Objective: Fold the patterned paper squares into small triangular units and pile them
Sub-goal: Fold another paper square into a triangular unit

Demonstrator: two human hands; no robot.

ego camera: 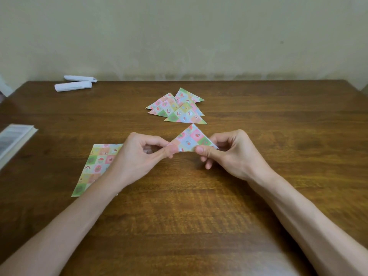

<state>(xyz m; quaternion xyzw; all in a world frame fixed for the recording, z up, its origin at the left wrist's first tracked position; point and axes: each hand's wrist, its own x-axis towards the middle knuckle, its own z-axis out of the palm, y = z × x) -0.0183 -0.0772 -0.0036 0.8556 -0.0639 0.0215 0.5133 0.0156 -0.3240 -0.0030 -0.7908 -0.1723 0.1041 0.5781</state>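
Above the table, both hands pinch one folded triangle: left hand on its left corner, right hand on its right. The pile lies just beyond, squares at left. Best to match the edges exactly, then crease firmly along the fold.

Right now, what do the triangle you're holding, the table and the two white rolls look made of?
Triangle: thin printed paper, matte; it holds sharp creases and a white underside shows at one corner. Table: wood or wood-look veneer; brown grain, mild sheen. White rolls: probably rolled paper or tissue, matte; too far to be sure.
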